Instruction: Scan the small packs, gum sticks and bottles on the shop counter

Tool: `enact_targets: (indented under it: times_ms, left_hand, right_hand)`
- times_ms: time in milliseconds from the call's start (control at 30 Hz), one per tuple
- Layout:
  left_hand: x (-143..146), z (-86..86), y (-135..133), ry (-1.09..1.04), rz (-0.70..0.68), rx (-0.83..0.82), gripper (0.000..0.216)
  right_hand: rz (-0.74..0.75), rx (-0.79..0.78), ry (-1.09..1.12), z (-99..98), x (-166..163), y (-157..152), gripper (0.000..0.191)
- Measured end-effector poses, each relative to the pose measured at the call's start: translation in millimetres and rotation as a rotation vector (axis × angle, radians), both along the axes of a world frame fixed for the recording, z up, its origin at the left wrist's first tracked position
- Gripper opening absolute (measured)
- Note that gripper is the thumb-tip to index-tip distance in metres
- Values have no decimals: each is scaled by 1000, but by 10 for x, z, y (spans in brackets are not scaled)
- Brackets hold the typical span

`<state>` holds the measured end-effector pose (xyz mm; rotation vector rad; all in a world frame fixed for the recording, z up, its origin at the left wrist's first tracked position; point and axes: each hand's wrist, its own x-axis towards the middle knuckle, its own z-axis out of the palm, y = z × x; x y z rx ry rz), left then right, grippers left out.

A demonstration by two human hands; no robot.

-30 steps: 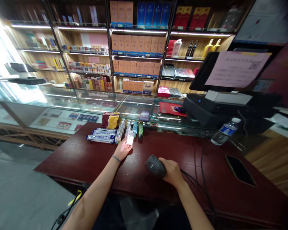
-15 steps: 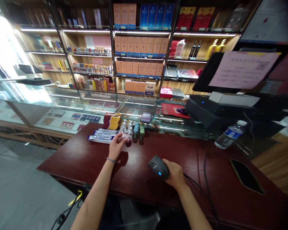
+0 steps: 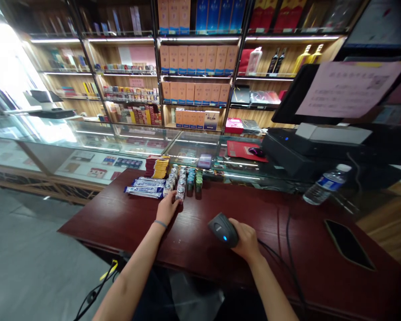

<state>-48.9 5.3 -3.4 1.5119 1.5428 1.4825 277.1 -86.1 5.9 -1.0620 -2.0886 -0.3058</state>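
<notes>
My left hand (image 3: 167,210), a grey band (image 3: 160,224) round its wrist, reaches across the dark red surface (image 3: 120,236) to the nearest silver-topped container (image 3: 180,195), which stands at the front end of its row. My thumb and fingers are drawn in narrow and touch its left side; I cannot tell whether they grip it. Another row of silver-topped containers (image 3: 172,178) runs just left of it, and on its right come a blue-topped row (image 3: 190,179) and a green-topped row (image 3: 198,180). Long blue-and-white packets (image 3: 145,188) lie left of the containers, with a stack of yellow and dark red packs (image 3: 158,167) behind them. My right hand (image 3: 246,240) has its fingers wrapped round the black scanner (image 3: 223,228), held above the surface with its small blue light lit, head pointing left. The scanner's cable (image 3: 276,254) trails off to the right. Farther right are a phone (image 3: 349,244), lying flat, and a water bottle (image 3: 325,185) with a blue label.
</notes>
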Motion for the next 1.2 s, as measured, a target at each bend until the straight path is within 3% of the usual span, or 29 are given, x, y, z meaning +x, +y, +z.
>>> enact_targets:
  times_ms: [500, 767, 867, 1033, 1200]
  left_hand:
    - [8, -15, -26, 89, 15, 38, 45]
    - [38, 145, -220, 82, 107, 340, 25]
    - [118, 155, -263, 276, 2, 408, 15]
    - [313, 90, -283, 639, -309, 499, 14]
    - [467, 47, -288, 664, -401, 454, 17]
  right_hand:
    - [-22, 24, -44, 44, -27, -10, 42]
    - [-16, 44, -40, 60, -22, -13, 40]
    - [-13, 71, -16, 70, 12, -7, 36]
    - [-79, 92, 34, 81, 103, 1, 33]
    - [-106, 41, 60, 80, 127, 4, 31]
